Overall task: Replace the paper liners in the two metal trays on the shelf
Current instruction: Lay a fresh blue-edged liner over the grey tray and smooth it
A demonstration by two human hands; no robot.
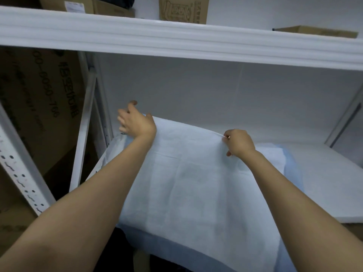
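Right fingers (228, 134) pinching far edge of thin, creased white liner sheet (186, 183), left fingers (123, 117) blurred at corner, grip unclear

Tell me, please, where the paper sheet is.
In the head view the paper sheet lies centre-left on the lower shelf, its far edge pinched by the right hand, the left hand at its far left corner.

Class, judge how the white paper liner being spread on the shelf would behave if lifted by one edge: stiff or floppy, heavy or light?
Probably floppy: the paper liner droops at its near end and shows creases. Likely light: the right hand lifts its far edge with a fingertip pinch. It looks thin, so hard tugging might tear it.
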